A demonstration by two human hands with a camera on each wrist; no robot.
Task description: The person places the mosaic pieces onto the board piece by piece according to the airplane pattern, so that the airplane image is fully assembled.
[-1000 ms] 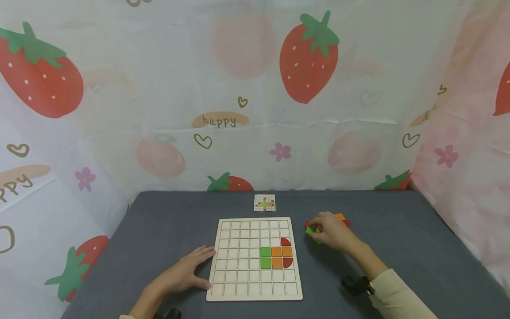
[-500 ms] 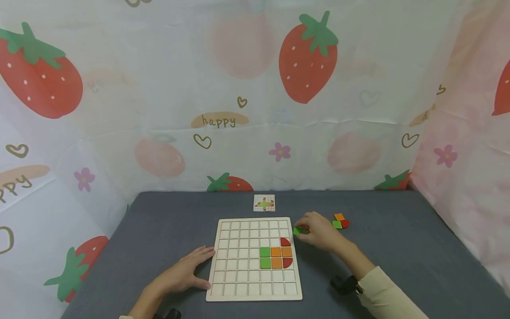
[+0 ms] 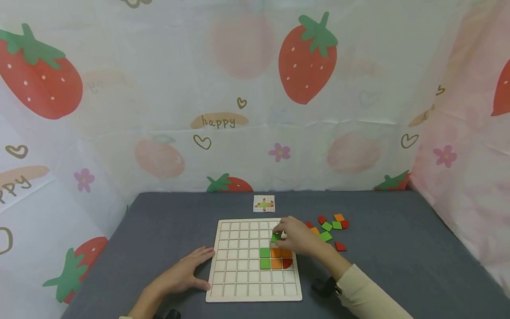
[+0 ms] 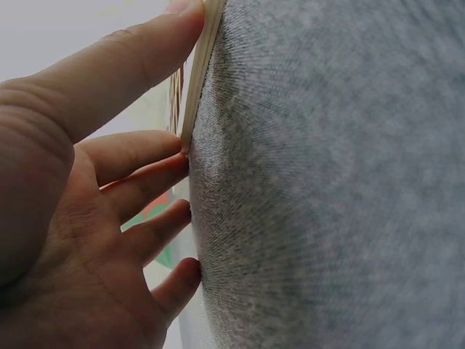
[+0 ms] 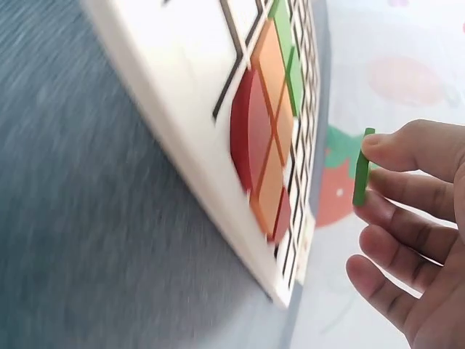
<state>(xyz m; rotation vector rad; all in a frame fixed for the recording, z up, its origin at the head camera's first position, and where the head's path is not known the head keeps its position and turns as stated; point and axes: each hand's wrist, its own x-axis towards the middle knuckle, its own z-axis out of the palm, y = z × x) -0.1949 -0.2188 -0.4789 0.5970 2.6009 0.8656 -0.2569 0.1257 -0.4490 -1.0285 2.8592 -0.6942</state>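
A light wooden grid board (image 3: pixel 235 277) lies on the dark grey table. Green square tiles (image 3: pixel 264 258), orange tiles (image 3: pixel 276 258) and a red rounded tile (image 3: pixel 287 263) sit in its cells on the right side. My right hand (image 3: pixel 296 237) is over the board's upper right part, pinching a green tile (image 5: pixel 362 167) between thumb and fingers. That tile is clear of the board in the right wrist view. My left hand (image 3: pixel 183 271) rests at the board's left edge, thumb (image 4: pixel 138 65) and fingertips touching it, fingers mostly straight.
Right of the board lie several loose tiles, among them a green tile (image 3: pixel 326 236), an orange tile (image 3: pixel 339 217) and a red tile (image 3: pixel 340 246). A small pattern card (image 3: pixel 264 204) lies behind the board. A strawberry-print cloth (image 3: pixel 239 88) hangs behind the table.
My right hand has moved left from the loose tiles to above the board, carrying a green tile and uncovering the pile. The left hand has stayed in place.
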